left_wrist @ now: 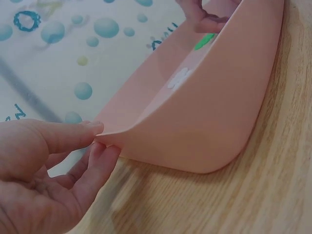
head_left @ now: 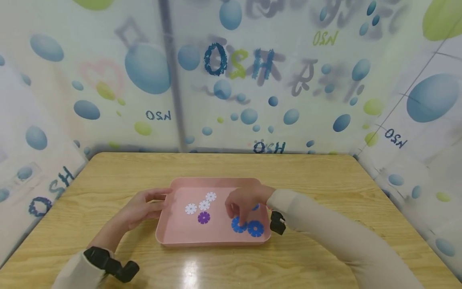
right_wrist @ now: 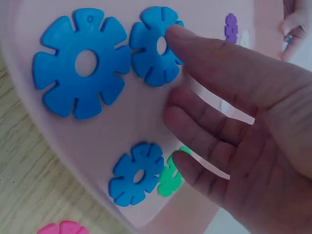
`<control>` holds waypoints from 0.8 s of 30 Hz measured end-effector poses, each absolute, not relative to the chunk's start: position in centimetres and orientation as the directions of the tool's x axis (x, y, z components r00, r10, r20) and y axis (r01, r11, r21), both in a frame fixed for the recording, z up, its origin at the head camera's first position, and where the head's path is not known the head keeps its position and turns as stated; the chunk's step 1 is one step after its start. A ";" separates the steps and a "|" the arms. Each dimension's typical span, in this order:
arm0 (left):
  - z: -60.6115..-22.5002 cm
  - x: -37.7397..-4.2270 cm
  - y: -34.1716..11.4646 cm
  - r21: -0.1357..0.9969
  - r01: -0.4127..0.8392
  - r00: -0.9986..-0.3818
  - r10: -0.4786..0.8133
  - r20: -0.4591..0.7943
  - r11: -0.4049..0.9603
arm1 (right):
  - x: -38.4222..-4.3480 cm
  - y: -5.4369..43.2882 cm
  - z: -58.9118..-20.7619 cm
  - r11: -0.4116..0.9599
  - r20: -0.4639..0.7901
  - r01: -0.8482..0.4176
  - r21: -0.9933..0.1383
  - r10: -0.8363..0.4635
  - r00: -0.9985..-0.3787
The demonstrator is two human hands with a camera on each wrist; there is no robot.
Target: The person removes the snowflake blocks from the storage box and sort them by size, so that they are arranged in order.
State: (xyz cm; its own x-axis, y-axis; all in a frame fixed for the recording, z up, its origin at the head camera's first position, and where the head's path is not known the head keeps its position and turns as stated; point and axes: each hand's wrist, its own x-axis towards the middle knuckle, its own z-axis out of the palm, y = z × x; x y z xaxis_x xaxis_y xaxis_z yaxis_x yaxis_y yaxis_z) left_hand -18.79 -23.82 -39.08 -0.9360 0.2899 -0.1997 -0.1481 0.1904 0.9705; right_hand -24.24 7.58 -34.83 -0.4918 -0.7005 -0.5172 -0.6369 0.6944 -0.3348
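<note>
A pink tray (head_left: pixel 220 236) lies on the wooden table. My left hand (head_left: pixel 144 206) pinches its rim near the far left corner, thumb above and fingers below in the left wrist view. Over the tray's right side is my right hand (head_left: pixel 247 198), one fingertip at a blue flower-shaped disc (right_wrist: pixel 141 46), the other fingers loosely bent with nothing between them. A larger-looking blue disc (right_wrist: pixel 53 66) lies beside it. Another blue disc (right_wrist: pixel 122 185) and a green disc (right_wrist: pixel 168 180) lie under the hand, largely hidden in the head view.
White discs (head_left: pixel 191 205) lie in a slanting row in the tray's left half, with a purple disc (head_left: pixel 199 218) just nearer. Outside the tray, a pink disc (right_wrist: pixel 66 228) shows on the table. A patterned curtain (head_left: pixel 231 104) stands behind the table (head_left: pixel 306 265).
</note>
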 end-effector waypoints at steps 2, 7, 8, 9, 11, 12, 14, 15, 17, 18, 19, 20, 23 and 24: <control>-39.1 -18.8 -23.8 0.971 -0.145 -0.935 0.294 -0.197 0.189 | -24.1 7.5 -34.8 0.698 -0.533 -0.617 -0.362 -0.699 -0.478; -39.2 -18.9 -23.9 0.969 -0.154 -0.936 0.287 -0.205 0.191 | -24.0 7.2 -35.0 0.676 -0.545 -0.650 -0.348 -0.710 -0.447; -39.3 -18.9 -24.0 0.968 -0.158 -0.936 0.282 -0.209 0.193 | -23.9 7.1 -35.1 0.670 -0.545 -0.663 -0.334 -0.711 -0.444; -39.3 -19.0 -24.0 0.968 -0.158 -0.936 0.284 -0.210 0.195 | -23.9 7.1 -35.2 0.665 -0.546 -0.675 -0.319 -0.711 -0.443; -39.2 -19.0 -24.0 0.968 -0.156 -0.935 0.286 -0.209 0.199 | -23.9 7.0 -35.3 0.658 -0.543 -0.692 -0.296 -0.712 -0.445; -39.2 -19.0 -24.0 0.967 -0.156 -0.935 0.286 -0.210 0.200 | -23.8 6.9 -35.3 0.658 -0.542 -0.695 -0.288 -0.711 -0.449; -39.2 -19.0 -24.0 0.968 -0.154 -0.935 0.287 -0.208 0.199 | -23.8 6.8 -35.4 0.659 -0.537 -0.699 -0.279 -0.710 -0.455; -39.2 -19.0 -24.0 0.969 -0.151 -0.935 0.290 -0.205 0.197 | -23.8 6.8 -35.4 0.661 -0.536 -0.697 -0.278 -0.709 -0.458; -39.2 -19.0 -23.9 0.970 -0.147 -0.934 0.295 -0.200 0.193 | -23.7 6.8 -35.4 0.662 -0.530 -0.697 -0.275 -0.709 -0.464; -39.1 -19.0 -23.9 0.971 -0.145 -0.934 0.298 -0.197 0.190 | -23.7 6.8 -35.4 0.660 -0.526 -0.701 -0.271 -0.711 -0.466; -39.1 -19.0 -23.9 0.971 -0.146 -0.934 0.299 -0.198 0.187 | -23.7 6.8 -35.4 0.661 -0.525 -0.701 -0.269 -0.710 -0.469; -39.1 -18.9 -23.9 0.972 -0.144 -0.933 0.302 -0.196 0.186 | -23.6 6.8 -35.4 0.661 -0.525 -0.702 -0.266 -0.710 -0.470; -39.0 -18.9 -23.8 0.972 -0.156 -0.932 0.301 -0.204 0.174 | -23.5 6.8 -35.3 0.671 -0.524 -0.692 -0.268 -0.704 -0.480; -38.9 -18.8 -23.8 0.972 -0.160 -0.931 0.302 -0.206 0.171 | -23.5 6.8 -35.3 0.675 -0.524 -0.686 -0.270 -0.701 -0.484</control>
State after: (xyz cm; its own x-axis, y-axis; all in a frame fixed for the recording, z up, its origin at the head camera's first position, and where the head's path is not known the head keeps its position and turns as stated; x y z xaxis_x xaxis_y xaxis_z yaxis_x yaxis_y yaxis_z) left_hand -18.83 -23.79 -38.95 -0.9308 0.3017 -0.2064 -0.1600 0.1713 0.9721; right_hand -23.49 6.84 -35.32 -0.4840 -0.7008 -0.5240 -0.6863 0.6755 -0.2696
